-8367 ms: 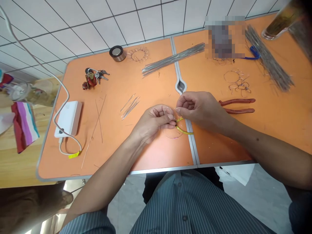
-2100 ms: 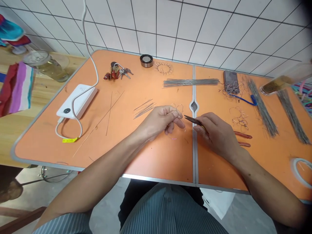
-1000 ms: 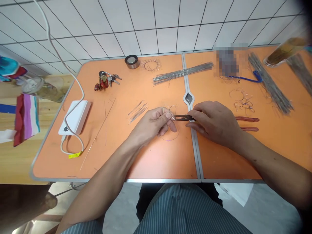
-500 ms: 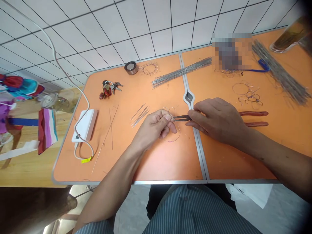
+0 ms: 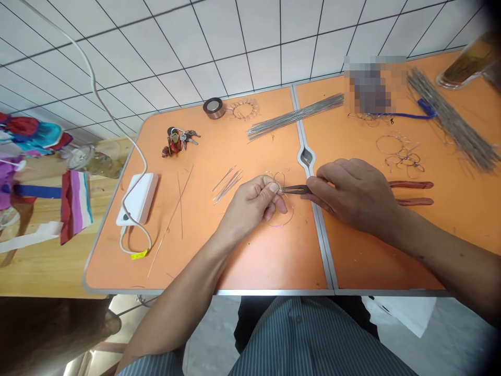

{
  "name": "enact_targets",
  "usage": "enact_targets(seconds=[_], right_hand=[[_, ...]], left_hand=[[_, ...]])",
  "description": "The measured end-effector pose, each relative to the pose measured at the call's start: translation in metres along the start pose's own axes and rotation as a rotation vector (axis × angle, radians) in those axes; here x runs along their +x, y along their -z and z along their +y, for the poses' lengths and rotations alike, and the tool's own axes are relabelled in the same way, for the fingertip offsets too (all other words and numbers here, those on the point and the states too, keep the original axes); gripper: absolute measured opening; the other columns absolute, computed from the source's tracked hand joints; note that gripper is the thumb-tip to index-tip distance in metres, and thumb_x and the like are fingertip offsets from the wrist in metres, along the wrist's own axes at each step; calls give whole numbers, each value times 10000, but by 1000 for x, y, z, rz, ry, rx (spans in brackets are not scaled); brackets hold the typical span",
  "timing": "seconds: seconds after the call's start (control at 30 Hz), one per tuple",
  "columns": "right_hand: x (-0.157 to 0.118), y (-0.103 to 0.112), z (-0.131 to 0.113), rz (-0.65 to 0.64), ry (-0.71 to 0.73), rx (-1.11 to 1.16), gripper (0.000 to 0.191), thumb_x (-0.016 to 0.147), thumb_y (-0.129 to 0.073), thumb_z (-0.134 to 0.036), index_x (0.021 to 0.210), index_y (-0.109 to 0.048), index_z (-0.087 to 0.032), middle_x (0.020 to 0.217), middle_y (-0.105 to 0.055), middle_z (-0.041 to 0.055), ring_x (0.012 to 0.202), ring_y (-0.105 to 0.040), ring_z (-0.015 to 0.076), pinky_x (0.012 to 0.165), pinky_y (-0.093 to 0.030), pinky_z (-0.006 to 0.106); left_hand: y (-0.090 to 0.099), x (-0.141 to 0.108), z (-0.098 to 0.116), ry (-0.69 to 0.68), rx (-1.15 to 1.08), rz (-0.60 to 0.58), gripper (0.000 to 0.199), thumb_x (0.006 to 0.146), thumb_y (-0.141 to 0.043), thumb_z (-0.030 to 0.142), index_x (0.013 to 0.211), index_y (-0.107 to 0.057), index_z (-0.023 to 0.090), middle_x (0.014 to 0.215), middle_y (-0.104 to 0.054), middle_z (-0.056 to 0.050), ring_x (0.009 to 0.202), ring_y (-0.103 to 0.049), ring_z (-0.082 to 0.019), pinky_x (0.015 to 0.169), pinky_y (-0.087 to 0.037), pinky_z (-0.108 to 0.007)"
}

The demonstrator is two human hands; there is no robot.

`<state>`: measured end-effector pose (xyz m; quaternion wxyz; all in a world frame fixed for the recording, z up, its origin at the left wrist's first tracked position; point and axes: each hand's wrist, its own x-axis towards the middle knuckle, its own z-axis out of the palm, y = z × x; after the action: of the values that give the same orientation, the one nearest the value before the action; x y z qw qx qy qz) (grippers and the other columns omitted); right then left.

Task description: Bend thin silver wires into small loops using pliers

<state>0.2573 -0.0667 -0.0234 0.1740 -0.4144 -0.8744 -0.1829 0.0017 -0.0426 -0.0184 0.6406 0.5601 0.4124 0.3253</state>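
Thin silver wire form (image 5: 290,214) sits in the left hand (image 5: 250,201), bent into two small upright loops above the fingers and one larger, rounder loop hanging below them, with a short pink-tinted stretch along its lower curve. The left thumb and forefinger are pressed together, pinching the form where the loops meet, while the other fingers curl loosely inward. The right hand (image 5: 352,190) is just beside it, its fingers closed around dark narrow-nosed pliers (image 5: 296,189), with the handles hidden in the palm. The pliers' tips reach the wire next to the left thumb, though the view is too small to tell whether they grip a strand. Past the right hand lie red-handled pliers (image 5: 410,192), and above it a loose tangle of thin wire loops (image 5: 400,154). Beyond both hands is a bundle of straight steel wires (image 5: 293,117). Left of the left hand is a small cluster of short wire pieces (image 5: 227,185), all on an orange folding table (image 5: 274,261).
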Motion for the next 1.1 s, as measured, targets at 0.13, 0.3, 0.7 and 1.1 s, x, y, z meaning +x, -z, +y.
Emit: enact_targets(seconds=[0.13,0.3,0.7,1.1], right_hand=[[0,0,0,58,54,-83,291,1153,-558,-362,931,-685,-224,852,-648,56,765,-459,212,685,-305,393],[1,1,-2,85,70,-121,275,1124,-592,-283,871,-670,-208,799,-606,42,742,-412,203,671,-276,370],[-1,-1,-4,71,28,-94,386,1158,-547,-429,860,-664,-214,804,-613,51,741,-428,210,658,-281,363],[2,-1,-3,95,42,-139,406,1160,-539,-425,845,-673,-207,798,-626,53,728,-442,205,667,-296,367]], left_hand=[[0,0,0,-18,-3,5,366,1025,-722,518,889,-630,191,722,-752,-31,466,-472,-81,470,-333,-229],[-1,0,-1,-32,-5,-3,375,1027,-722,523,881,-630,190,705,-742,-29,460,-462,-81,461,-325,-229],[-3,1,-1,-49,16,18,394,1018,-730,546,876,-635,191,707,-744,-26,460,-474,-82,467,-347,-235],[-3,1,-4,-61,39,67,421,1038,-712,522,800,-682,176,725,-758,-41,475,-465,-77,502,-360,-256]])
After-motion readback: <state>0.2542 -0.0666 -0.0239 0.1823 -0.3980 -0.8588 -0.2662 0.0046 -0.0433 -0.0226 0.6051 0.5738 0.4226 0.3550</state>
